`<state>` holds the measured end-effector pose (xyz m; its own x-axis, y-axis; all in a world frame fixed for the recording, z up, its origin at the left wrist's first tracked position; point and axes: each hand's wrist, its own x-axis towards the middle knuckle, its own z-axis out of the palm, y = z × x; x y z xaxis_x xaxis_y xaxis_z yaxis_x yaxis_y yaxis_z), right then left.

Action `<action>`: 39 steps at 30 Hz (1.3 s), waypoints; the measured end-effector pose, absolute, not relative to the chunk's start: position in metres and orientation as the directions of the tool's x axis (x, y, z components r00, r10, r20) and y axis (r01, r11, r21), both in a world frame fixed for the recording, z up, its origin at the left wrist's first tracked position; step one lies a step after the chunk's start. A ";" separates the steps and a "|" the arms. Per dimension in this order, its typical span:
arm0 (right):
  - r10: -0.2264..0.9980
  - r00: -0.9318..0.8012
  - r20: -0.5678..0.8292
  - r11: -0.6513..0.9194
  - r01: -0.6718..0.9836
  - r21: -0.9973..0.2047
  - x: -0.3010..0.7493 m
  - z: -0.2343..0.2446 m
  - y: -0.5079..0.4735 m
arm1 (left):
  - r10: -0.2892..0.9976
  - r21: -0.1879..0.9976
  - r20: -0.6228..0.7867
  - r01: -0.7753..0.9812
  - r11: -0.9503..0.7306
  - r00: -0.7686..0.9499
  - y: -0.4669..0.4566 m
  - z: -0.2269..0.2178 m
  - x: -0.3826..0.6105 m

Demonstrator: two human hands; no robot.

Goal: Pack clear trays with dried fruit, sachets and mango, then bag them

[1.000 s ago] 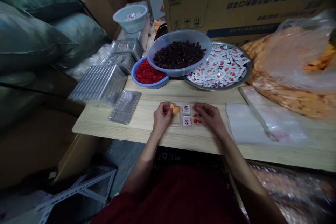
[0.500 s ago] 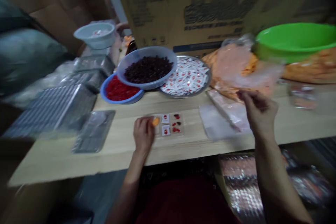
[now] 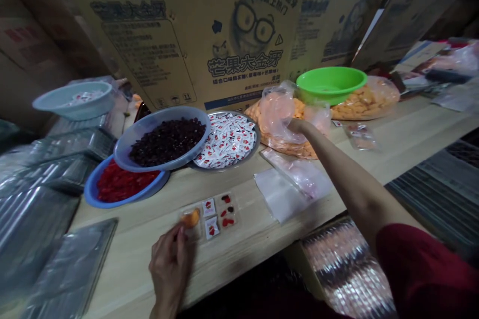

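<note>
My left hand [image 3: 169,259] is closed at the near left corner of a clear plastic tray [image 3: 220,213], its thumb and fingertips gripping the edge beside an orange candy [image 3: 190,218]. Two small white printed sachets [image 3: 211,228] lie in the tray's middle, and red and dark pieces [image 3: 227,222] fill its right part. My right hand [image 3: 297,127] reaches into the mouth of a plastic bag of orange candies [image 3: 277,142]; the bag's film and contents hide its fingers.
Behind the tray stand a bowl of dark pieces [image 3: 168,142], a blue bowl of red pieces [image 3: 125,182] and a metal plate of sachets [image 3: 228,139]. A green basin [image 3: 331,82] rests farther right. Clear tray stacks [image 3: 33,229] line the left; a large carton [image 3: 187,35] blocks the back.
My right hand has moved forward from above the table's right side into the bag of orange candies. My left hand stays at the tray's left end. The view has turned right.
</note>
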<state>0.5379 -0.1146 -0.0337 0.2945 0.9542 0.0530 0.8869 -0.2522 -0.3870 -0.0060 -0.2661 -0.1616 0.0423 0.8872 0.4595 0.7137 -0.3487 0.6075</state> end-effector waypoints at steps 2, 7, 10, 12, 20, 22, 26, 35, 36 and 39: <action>0.956 0.295 -0.009 -0.278 0.889 -0.364 0.538 -0.036 -0.110 | 0.891 0.610 0.449 0.707 -0.357 0.063 -0.265 -0.162 -0.005; 0.937 0.332 -0.104 -0.348 0.875 -0.336 0.557 -0.021 -0.122 | 0.904 0.619 0.425 0.712 -0.331 0.051 -0.265 -0.159 -0.009; 0.924 0.356 -0.140 -0.383 0.856 -0.349 0.562 -0.014 -0.131 | 0.905 0.618 0.424 0.718 -0.321 0.040 -0.267 -0.159 -0.015; 0.919 0.374 -0.121 -0.392 0.841 -0.374 0.560 -0.013 -0.135 | 0.903 0.618 0.428 0.715 -0.326 0.042 -0.269 -0.160 -0.019; 0.776 0.603 0.184 -0.333 0.640 -0.693 0.560 -0.014 -0.153 | 0.904 0.630 0.425 0.705 -0.326 0.039 -0.272 -0.160 -0.021; 0.707 0.676 0.208 -0.172 0.450 -0.876 0.562 -0.010 -0.166 | 0.905 0.640 0.424 0.696 -0.326 0.035 -0.271 -0.159 -0.019; 0.688 0.694 0.214 0.177 0.125 -0.976 0.541 0.000 -0.210 | 0.924 0.710 0.384 0.641 -0.291 -0.007 -0.265 -0.154 -0.003; 0.999 -0.051 -0.011 -0.008 0.051 -0.999 0.328 -0.081 -0.260 | 0.955 0.929 0.158 0.290 -0.230 0.252 -0.256 -0.107 0.074; 0.991 -0.131 -0.036 -0.033 0.025 -0.999 0.303 -0.095 -0.258 | 0.948 0.930 0.149 0.287 -0.231 0.281 -0.255 -0.106 0.074; 0.964 -0.260 -0.054 -0.073 -0.066 -0.995 0.242 -0.123 -0.252 | 0.948 0.914 0.141 0.331 -0.236 0.285 -0.259 -0.108 0.055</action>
